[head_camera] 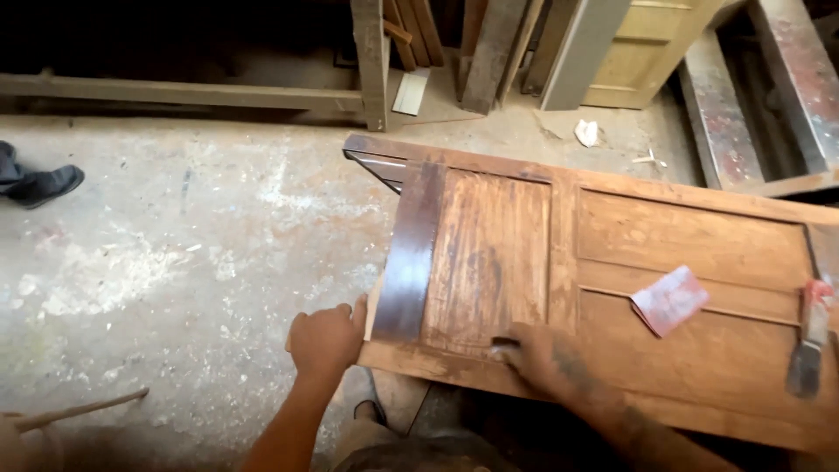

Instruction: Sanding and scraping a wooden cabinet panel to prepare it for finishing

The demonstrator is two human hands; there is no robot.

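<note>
A wooden panelled door lies flat in front of me, its finish partly stripped, with a dark varnished stile left on the left side. My left hand grips the door's near left corner. My right hand presses a small dark piece, probably sandpaper, against the bottom edge of the left panel. A folded reddish sheet of sandpaper lies on the right panel. A paint scraper with a red-stained handle rests near the door's right end.
Dusty concrete floor spreads to the left. Planks, posts and a pale door lean along the back wall. Another person's dark shoe shows at the far left. A wooden stick lies at bottom left.
</note>
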